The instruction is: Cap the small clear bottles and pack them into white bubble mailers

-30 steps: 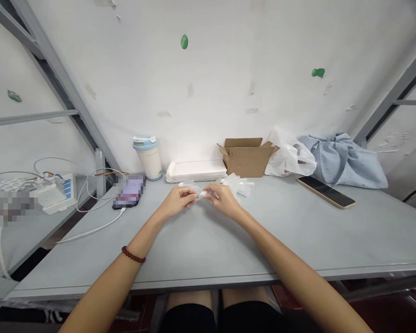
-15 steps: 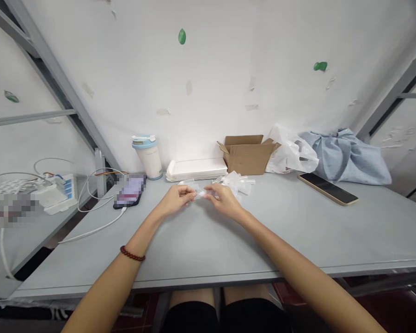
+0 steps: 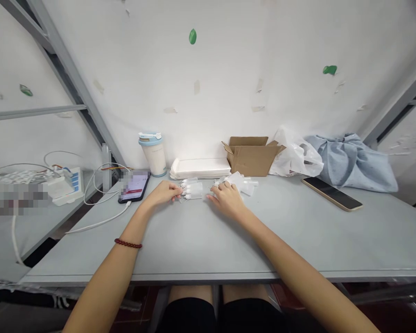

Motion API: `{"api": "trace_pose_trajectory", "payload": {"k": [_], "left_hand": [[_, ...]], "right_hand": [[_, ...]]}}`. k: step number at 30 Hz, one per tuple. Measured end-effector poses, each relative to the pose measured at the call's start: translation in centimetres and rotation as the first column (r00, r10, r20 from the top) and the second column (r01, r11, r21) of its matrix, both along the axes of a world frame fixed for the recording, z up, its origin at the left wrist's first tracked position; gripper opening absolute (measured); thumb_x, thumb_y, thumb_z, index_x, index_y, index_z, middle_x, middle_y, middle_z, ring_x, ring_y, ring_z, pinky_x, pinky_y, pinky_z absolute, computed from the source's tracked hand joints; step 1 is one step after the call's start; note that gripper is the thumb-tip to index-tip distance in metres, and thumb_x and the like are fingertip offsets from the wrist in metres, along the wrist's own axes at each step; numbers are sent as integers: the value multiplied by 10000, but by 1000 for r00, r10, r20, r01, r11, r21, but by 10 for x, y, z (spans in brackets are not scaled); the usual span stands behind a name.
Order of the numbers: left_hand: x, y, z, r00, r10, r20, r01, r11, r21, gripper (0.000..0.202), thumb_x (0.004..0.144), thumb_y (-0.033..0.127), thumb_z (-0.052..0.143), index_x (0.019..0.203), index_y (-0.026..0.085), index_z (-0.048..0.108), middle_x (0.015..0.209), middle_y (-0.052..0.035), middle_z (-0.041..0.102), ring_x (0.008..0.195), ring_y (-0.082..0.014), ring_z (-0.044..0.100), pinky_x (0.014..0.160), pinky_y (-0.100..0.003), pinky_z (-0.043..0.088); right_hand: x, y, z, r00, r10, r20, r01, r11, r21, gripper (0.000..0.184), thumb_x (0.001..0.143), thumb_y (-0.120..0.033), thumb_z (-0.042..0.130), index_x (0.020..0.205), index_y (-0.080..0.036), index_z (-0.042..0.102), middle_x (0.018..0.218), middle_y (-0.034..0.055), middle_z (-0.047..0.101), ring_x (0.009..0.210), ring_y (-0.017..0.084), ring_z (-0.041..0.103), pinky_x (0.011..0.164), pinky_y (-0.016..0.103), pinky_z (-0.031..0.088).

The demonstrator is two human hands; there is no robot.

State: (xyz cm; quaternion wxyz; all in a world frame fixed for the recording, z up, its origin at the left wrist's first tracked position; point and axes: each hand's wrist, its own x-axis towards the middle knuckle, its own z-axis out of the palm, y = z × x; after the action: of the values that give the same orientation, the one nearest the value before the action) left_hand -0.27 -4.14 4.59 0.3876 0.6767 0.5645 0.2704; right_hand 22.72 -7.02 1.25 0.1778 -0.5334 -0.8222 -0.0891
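Note:
A short row of small translucent plastic pieces (image 3: 194,190), with white caps or loops at their left ends, lies on the grey table. My left hand (image 3: 164,193) is at that left end, its thumb and fingers pinched together on one piece; the exact hold is too small to make out. Farther right is a loose pile of similar clear pieces (image 3: 247,186). My right hand (image 3: 228,200) rests at the near left side of this pile, palm down, thumb apart from the lightly bent fingers. It partly covers the pile.
Behind the pieces are a stack of white flat packs (image 3: 201,168), an open cardboard box (image 3: 251,159) and a white plastic bag (image 3: 294,155). A cup (image 3: 155,157) and a charging phone (image 3: 136,186) stand left. Another phone (image 3: 332,193) and a blue cloth bag (image 3: 355,162) are right.
My hands were together over one clear piece and have moved apart. The left went left to the row, which now shows; the right has come to the pile. The view shifted slightly.

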Motion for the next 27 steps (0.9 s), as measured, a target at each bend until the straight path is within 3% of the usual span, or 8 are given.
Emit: {"api": "trace_pose_trajectory", "payload": {"k": [5,10,13,16,18,21,24,27], "left_hand": [[-4,10,-10,986,164,-16,-161,980,114,220,649,362,594,604,147,581,583,-29,624,436,-110,475,451,-229,345],[3,7,-7,934,342,-101,-281,882,378,167,706,311,512,742,159,571,604,-25,635,568,-162,564,592,-262,409],[11,1,-3,930,359,-74,-288,840,460,174,732,314,484,754,164,568,603,-23,628,629,-179,587,641,-276,419],[18,-3,-2,965,262,9,-239,868,436,201,739,352,506,758,162,567,594,-16,617,603,-174,590,613,-272,425],[21,-5,-4,984,171,55,-178,896,406,229,741,382,528,769,158,572,592,-9,609,582,-163,586,587,-263,424],[25,-6,-6,993,60,106,-94,929,359,293,749,424,542,828,147,593,596,-3,595,535,-139,556,531,-245,408],[27,-8,-5,990,-7,143,-39,948,315,360,754,444,544,908,126,613,603,-9,589,491,-114,504,479,-229,380],[29,-11,-2,984,-58,171,11,964,264,401,760,438,540,982,112,612,631,-12,588,468,-88,455,469,-222,367]], "right_hand": [[-1,0,-2,990,-23,138,24,1000,-12,418,926,-418,335,970,-161,663,928,185,632,912,286,515,751,401,335],[-2,-1,-2,989,-32,145,38,999,-35,376,915,-393,376,967,-151,660,919,188,640,923,291,516,761,398,320],[-1,-2,2,999,-43,9,44,996,-74,312,898,-379,417,1013,-185,632,939,144,643,926,268,517,773,373,322],[2,-2,8,966,-50,-252,23,994,-110,246,875,-309,439,1014,-211,617,895,89,643,879,230,526,757,329,338],[4,-2,12,885,-46,-463,-16,991,-130,222,851,-278,445,971,-207,617,800,51,634,775,190,529,707,288,356],[6,-1,16,679,-61,-732,-91,982,-167,209,828,-327,456,920,-201,596,673,2,608,598,140,484,597,245,358],[7,-1,19,470,-91,-878,-148,972,-180,233,817,-390,463,910,-202,563,657,-11,620,561,122,465,556,232,346],[7,-1,20,321,-120,-939,-207,959,-193,258,798,-431,486,875,-195,555,620,-14,603,588,123,485,559,232,342]]}}
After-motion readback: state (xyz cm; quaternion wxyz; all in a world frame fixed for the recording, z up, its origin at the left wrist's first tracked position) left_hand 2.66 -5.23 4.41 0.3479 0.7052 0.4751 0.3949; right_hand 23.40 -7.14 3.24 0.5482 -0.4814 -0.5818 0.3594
